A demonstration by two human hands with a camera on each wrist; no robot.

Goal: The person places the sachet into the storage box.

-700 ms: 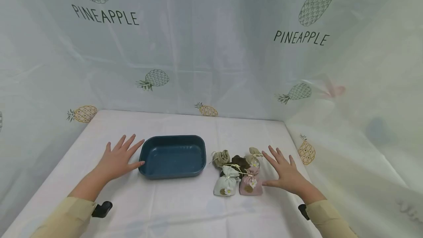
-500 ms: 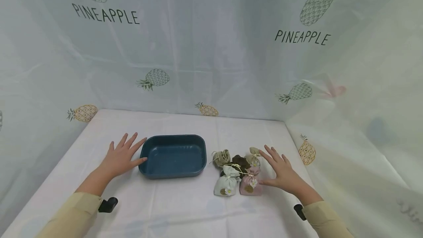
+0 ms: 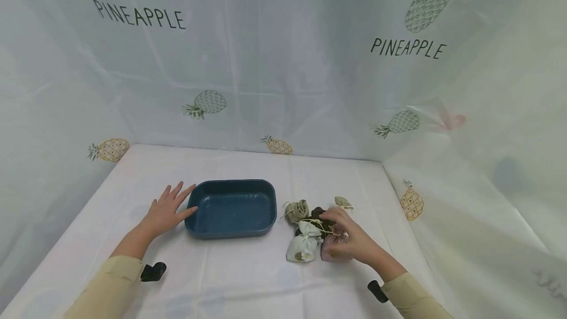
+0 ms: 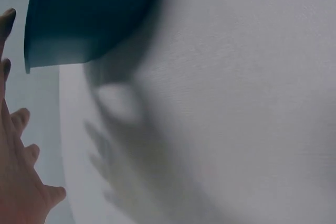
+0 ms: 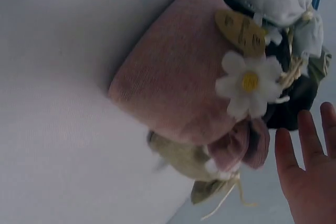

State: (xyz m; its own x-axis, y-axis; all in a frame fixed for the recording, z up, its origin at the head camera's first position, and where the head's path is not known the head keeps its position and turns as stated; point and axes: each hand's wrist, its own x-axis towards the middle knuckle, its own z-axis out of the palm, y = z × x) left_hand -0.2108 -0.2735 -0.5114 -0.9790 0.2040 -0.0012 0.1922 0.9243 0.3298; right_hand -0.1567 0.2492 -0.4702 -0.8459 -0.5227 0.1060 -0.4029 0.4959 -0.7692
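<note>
A dark blue rectangular dish (image 3: 235, 234) stands left of centre on the table. My left hand (image 3: 161, 218) is at its left side, fingers spread, thumb and index finger overlapping the rim in the head view. Right of the dish lies a cluster of small drawstring pouches. My right hand (image 3: 354, 240) reaches over the pink pouch (image 5: 173, 72), which carries a white flower and a tan tag. Its fingers look apart in the right wrist view, with nothing between them. Beside it lie a pale mint pouch (image 3: 302, 247), a dark brown pouch (image 3: 317, 212) and an olive pouch (image 3: 298, 211).
A khaki pouch (image 3: 342, 203) lies behind the right hand, partly hidden by it. A white cloth covers the table (image 3: 239, 279). A pineapple-print curtain (image 3: 283, 73) hangs behind and along both sides.
My right hand has moved left over the pouches, its fingers bending in from a wide spread. My left hand has shifted slightly right to the dish's rim. The dish and pouches have stayed put.
</note>
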